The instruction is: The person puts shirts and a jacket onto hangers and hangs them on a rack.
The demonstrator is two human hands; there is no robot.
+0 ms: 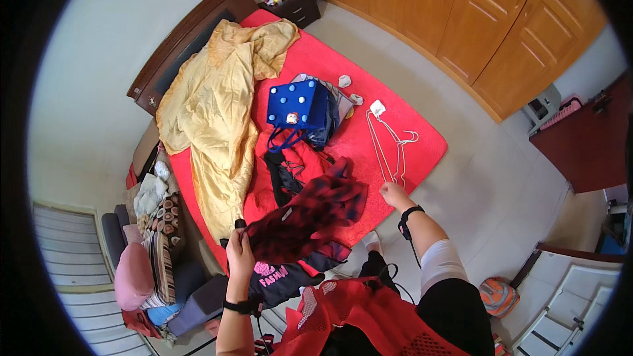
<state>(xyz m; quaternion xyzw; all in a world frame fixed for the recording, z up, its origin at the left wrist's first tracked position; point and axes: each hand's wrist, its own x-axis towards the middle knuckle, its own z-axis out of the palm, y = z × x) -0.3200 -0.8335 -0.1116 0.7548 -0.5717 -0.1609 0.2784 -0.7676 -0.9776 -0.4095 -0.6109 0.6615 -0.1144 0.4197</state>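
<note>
My left hand (240, 254) is closed on the edge of a red and black plaid shirt (310, 214), which spreads rightward over the bed's near edge. A small dark piece stands up at its fingers; I cannot make out what it is. My right hand (396, 196) is closed at the near end of some white wire hangers (400, 151), which lie on the red bedsheet (422, 138) with their hooks pointing right. Under and beyond the shirt lie a bright red garment (264, 181) and a black strappy piece (283, 175). A dark garment with pink print (280, 277) hangs nearest me.
A blue dotted bag (293, 103) sits mid-bed on folded clothes. A yellow satin cover (211, 99) fills the left side. Small white pieces (345, 81) lie beyond the hangers. Cushions (135, 277) pile up at left; wooden wardrobes (455, 20) line the far right.
</note>
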